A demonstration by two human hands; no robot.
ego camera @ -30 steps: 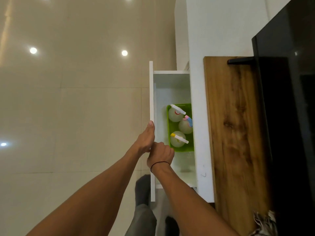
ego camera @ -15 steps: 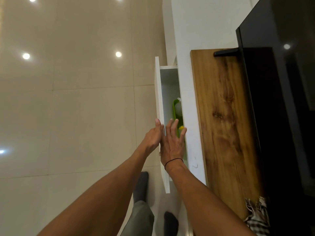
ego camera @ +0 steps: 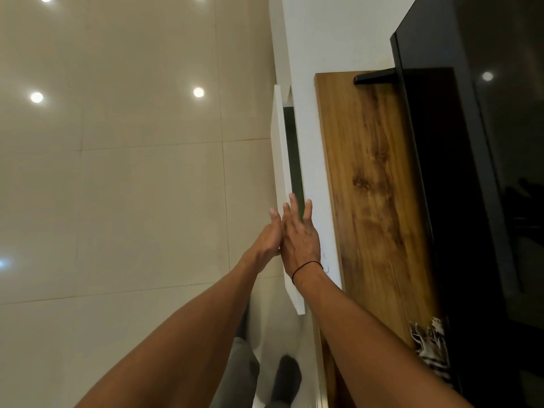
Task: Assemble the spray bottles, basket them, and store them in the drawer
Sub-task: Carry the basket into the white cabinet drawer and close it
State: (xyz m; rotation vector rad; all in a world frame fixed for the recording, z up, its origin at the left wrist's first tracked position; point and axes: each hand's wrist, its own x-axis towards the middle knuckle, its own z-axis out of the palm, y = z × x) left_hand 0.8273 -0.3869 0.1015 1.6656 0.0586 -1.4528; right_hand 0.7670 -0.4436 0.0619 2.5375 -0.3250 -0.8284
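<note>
Flat against the white drawer front, both hands: left hand and right hand side by side with fingers straight, clasping nothing. Running lengthwise away from the palms, up the view, that front panel, edge-on and standing just off the white cabinet. Only a narrow dark gap left just beyond the right fingertips. Right of the hands, a wooden top and a black screen. Around the right wrist, a thin black band.

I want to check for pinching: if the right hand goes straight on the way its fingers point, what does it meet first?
Probably nothing solid: the right hand points along the narrow gap above the drawer front, though depth is unclear.
</note>
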